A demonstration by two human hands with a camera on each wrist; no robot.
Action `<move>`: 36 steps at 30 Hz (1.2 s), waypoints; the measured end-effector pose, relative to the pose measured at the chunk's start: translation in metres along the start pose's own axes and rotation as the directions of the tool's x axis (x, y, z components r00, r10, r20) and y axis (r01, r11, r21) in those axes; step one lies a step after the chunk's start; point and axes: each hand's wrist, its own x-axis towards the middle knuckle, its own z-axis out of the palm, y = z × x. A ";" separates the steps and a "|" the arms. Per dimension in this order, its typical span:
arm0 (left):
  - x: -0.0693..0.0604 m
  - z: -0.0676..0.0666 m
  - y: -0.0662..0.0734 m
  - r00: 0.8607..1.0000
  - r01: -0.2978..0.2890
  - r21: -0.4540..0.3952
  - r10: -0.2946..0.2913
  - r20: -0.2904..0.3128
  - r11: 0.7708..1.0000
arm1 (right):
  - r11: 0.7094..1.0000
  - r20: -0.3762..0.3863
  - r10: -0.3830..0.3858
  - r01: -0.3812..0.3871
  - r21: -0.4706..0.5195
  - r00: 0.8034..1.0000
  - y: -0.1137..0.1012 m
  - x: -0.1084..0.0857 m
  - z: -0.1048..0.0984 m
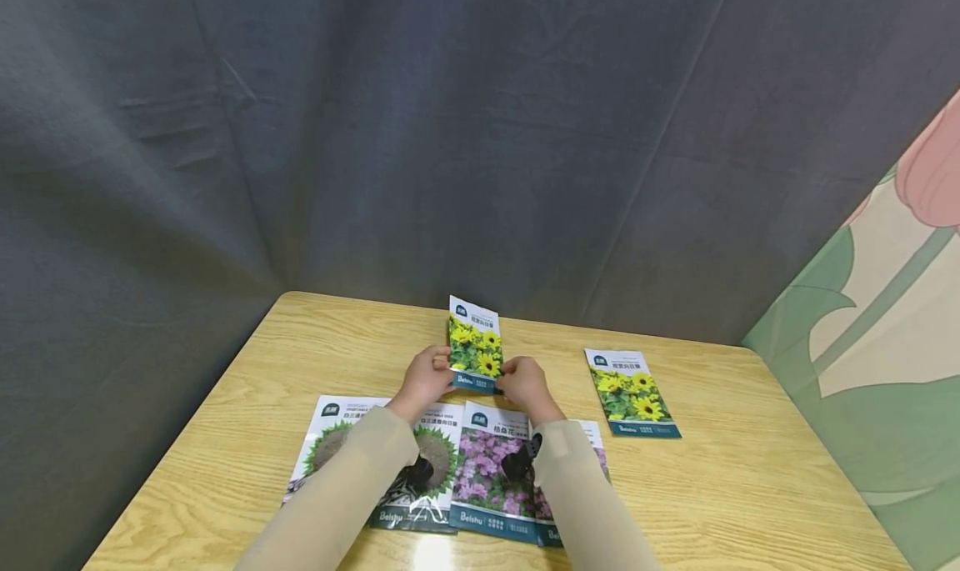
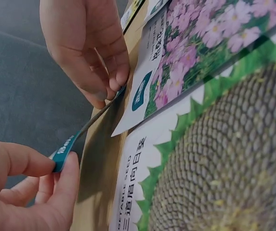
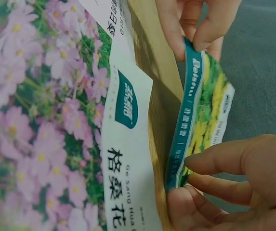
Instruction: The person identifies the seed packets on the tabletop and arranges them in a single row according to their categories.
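Note:
A seed packet with yellow flowers [image 1: 476, 350] is held a little above the table, tilted up, its teal strip at the bottom. My left hand [image 1: 424, 379] pinches its lower left corner between thumb and fingers. At the lower right corner my right hand [image 1: 525, 382] pinches it too; the right wrist view shows thumb and fingers on the teal edge [image 3: 182, 125]. Nearer me, below both hands, lie sunflower-head seed packets [image 1: 437, 454] at left and pink-flower seed packets [image 1: 487, 471] beside them. My forearms partly cover these packets.
Another yellow-flower seed packet [image 1: 633, 394] lies apart on the right side of the wooden table [image 1: 750, 471]. A dark grey curtain [image 1: 480, 137] hangs behind the table and down its left side. Flower-patterned fabric [image 1: 885, 346] hangs at the right.

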 end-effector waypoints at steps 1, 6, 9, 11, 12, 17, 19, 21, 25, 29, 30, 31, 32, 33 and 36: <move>0.000 0.000 0.000 1.000 -0.016 0.003 0.016 0.002 1.000 | 1.000 -0.002 -0.002 0.002 0.009 1.000 0.001 0.000 0.000; -0.001 0.001 -0.001 0.997 -0.071 0.018 0.071 0.022 0.997 | 0.998 -0.015 -0.021 0.022 0.065 1.000 0.007 -0.002 -0.003; -0.004 0.001 0.001 0.995 -0.097 0.027 0.096 0.037 0.995 | 0.990 -0.003 -0.019 0.019 0.141 1.000 0.010 -0.002 -0.005; -0.007 0.000 0.003 0.993 -0.113 0.026 0.112 0.046 0.993 | 0.980 0.018 -0.016 0.012 0.198 1.000 0.012 -0.002 -0.007; -0.009 0.000 0.004 0.992 -0.118 0.025 0.117 0.049 0.993 | 0.972 0.029 -0.009 0.002 0.235 1.000 0.013 -0.002 -0.008; -0.013 -0.001 0.004 0.990 -0.138 0.038 0.137 0.044 0.990 | 0.929 0.055 0.028 -0.046 0.368 0.998 0.020 -0.003 -0.015; -0.013 -0.001 0.003 0.990 -0.140 0.043 0.139 0.034 0.989 | 0.917 0.048 0.034 -0.050 0.395 0.998 0.022 -0.004 -0.019; -0.013 0.000 0.003 0.990 -0.141 0.036 0.140 0.026 0.989 | 0.917 0.030 0.028 -0.038 0.397 0.999 0.024 -0.004 -0.024; -0.015 0.002 0.004 0.988 -0.151 0.019 0.151 0.017 0.988 | 0.914 0.013 0.001 -0.006 0.405 1.000 0.026 -0.007 -0.033; -0.021 0.005 0.009 0.983 -0.180 0.024 0.180 0.022 0.983 | 0.907 0.015 -0.010 0.003 0.421 1.000 0.026 -0.014 -0.045; -0.022 0.006 0.010 0.982 -0.189 0.031 0.188 0.024 0.982 | 0.906 0.014 -0.016 0.008 0.424 1.000 0.027 -0.016 -0.049; -0.024 0.007 0.011 0.980 -0.199 0.039 0.198 0.027 0.979 | 0.903 0.017 -0.021 0.012 0.429 1.000 0.027 -0.019 -0.052; -0.026 0.008 0.012 0.978 -0.205 0.045 0.204 0.031 0.978 | 0.902 0.020 -0.026 0.015 0.431 0.999 0.027 -0.021 -0.056; -0.027 0.008 0.013 0.978 -0.208 0.051 0.206 0.037 0.977 | 0.903 0.020 -0.033 0.021 0.428 0.999 0.027 -0.023 -0.059; -0.031 0.011 0.015 0.977 -0.210 0.066 0.206 0.056 0.976 | 0.908 0.024 -0.055 0.040 0.418 0.998 0.028 -0.030 -0.069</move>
